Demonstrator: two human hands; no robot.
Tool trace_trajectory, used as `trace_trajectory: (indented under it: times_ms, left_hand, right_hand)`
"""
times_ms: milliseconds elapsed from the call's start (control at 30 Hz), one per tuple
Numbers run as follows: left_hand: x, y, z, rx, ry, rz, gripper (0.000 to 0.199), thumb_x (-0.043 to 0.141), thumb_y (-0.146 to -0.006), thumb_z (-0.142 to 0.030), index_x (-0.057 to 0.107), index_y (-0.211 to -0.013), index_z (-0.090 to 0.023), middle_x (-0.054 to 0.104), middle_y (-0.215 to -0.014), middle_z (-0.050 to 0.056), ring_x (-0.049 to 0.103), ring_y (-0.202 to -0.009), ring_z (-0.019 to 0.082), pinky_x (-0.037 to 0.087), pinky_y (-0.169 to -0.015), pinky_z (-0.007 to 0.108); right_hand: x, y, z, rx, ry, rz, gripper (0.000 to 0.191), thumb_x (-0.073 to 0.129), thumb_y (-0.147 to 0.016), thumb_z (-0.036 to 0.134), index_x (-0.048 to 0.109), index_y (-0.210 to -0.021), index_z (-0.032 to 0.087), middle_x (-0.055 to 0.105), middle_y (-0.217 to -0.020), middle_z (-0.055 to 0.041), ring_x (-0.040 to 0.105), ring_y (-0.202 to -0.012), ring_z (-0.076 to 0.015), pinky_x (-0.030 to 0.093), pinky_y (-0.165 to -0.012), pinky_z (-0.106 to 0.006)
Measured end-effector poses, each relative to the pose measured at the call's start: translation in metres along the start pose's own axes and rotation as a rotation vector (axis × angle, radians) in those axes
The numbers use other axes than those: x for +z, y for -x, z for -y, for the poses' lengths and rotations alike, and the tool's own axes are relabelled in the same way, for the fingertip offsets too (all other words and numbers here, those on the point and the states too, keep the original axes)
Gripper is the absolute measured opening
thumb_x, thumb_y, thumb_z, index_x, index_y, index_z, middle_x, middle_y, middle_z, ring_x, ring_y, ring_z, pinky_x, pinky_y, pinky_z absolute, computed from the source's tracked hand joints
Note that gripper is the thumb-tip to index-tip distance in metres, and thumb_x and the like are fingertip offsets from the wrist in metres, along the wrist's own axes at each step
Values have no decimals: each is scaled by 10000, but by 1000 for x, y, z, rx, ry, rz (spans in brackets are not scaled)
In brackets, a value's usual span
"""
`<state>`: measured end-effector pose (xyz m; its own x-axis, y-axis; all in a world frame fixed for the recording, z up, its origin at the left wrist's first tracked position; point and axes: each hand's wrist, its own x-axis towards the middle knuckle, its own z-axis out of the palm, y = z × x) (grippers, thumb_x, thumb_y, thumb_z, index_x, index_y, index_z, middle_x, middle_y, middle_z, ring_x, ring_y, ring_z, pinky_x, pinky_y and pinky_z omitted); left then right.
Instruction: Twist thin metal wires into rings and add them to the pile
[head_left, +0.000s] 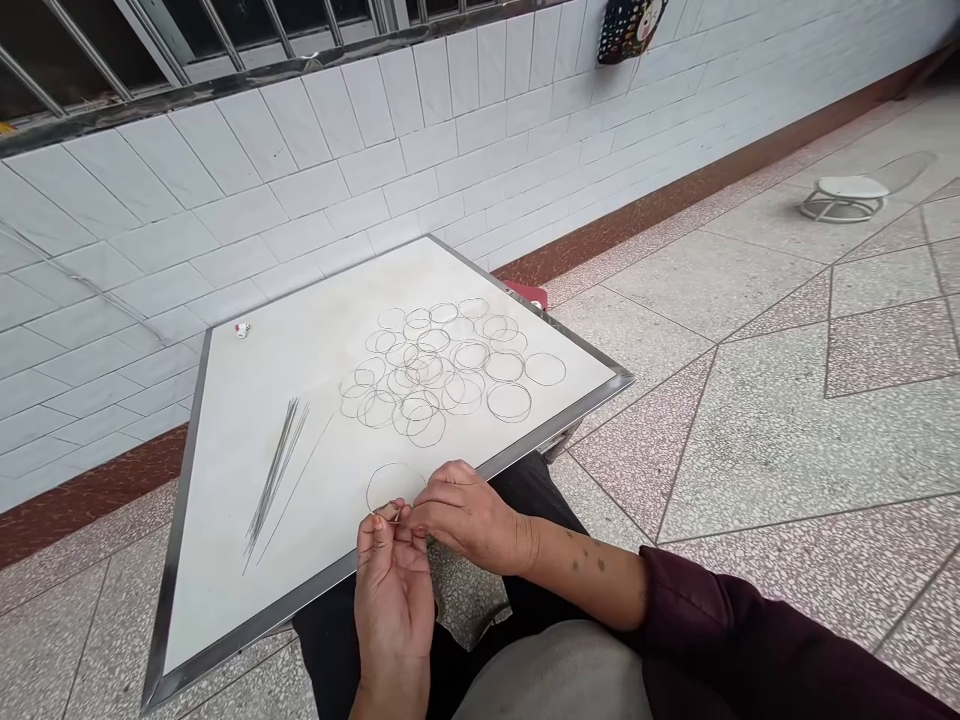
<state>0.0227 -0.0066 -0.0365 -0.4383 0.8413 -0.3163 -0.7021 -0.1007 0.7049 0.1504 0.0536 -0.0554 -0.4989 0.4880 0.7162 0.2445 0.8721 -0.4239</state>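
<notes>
Between my two hands, at the near edge of the table, a thin wire ring [384, 467] stands up from the fingertips. My left hand [397, 585], palm up, pinches the lower part of the ring between thumb and fingers. From the right, my right hand [465, 515] closes its fingertips on the same ring close by; the wire ends there are too small to make out. Beyond the hands lies a loose spread of several finished-looking wire rings [508, 402], many overlapping. Left of them rests a bundle of straight wires [276, 470], with a few lying slightly apart.
The white table [300, 350] has a metal rim and stands near a tiled wall [360, 150]. A small white-and-red object [241, 330] sits by its far left corner. A red item [529, 294] shows behind the table. A low white chair [847, 195] stands on the floor at right.
</notes>
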Motion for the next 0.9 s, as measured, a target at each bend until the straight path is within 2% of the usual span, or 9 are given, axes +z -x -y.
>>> trace_trajectory:
  times_ms: [67,267,300,400,567,767,900]
  left_hand:
    - [1,1,-2,-16,-22,7,242,868,-684,-303,678,-799,-207,688,-915,2,644,-848,134,523,-759,252]
    - [1,2,-6,-66,-218,79,277,905,-613,-332,710,-745,-186,708,-840,39,628,-720,136,516,-675,250]
    - [1,2,-6,-69,-275,106,273,899,-619,-349,720,-739,-180,708,-826,46,627,-717,142,514,-676,256]
    - [-2,3,-8,-64,-435,188,294,873,-646,-408,751,-747,-160,708,-815,71,621,-722,161,503,-683,274]
    - [-3,5,-13,-64,-581,277,313,830,-690,-456,766,-735,-153,687,-774,65,581,-687,156,480,-682,282]
    - [-2,5,-16,-132,-616,316,338,817,-694,-479,761,-737,-148,686,-768,73,566,-674,154,466,-661,282]
    - [-2,4,-19,-163,-592,281,352,806,-708,-500,751,-773,-158,704,-809,78,588,-690,159,477,-679,291]
  right_hand:
    - [-3,1,-2,26,-56,-15,121,519,-1002,240,636,-1031,236,713,-924,-19,591,-876,-172,452,-846,-358]
    - [-22,-11,-13,173,-130,-185,107,560,-992,246,662,-1008,219,701,-926,-47,605,-909,-188,454,-861,-375]
    - [-26,-14,-14,173,-122,-170,117,565,-992,264,674,-1010,227,701,-947,-49,601,-921,-191,452,-871,-378]
    - [-37,-24,-19,96,-127,16,133,578,-988,292,699,-1023,248,699,-1031,-37,582,-956,-183,444,-917,-369]
    - [-47,-35,-21,-88,-143,235,98,601,-976,282,688,-1016,258,702,-967,0,553,-939,-162,447,-895,-313]
    - [-60,-41,-18,-192,-101,372,155,514,-1013,256,667,-992,243,674,-951,-16,537,-928,-171,438,-859,-301]
    - [-62,-42,-16,-188,-32,373,203,468,-1016,220,655,-937,221,646,-892,-33,510,-848,-175,442,-803,-298]
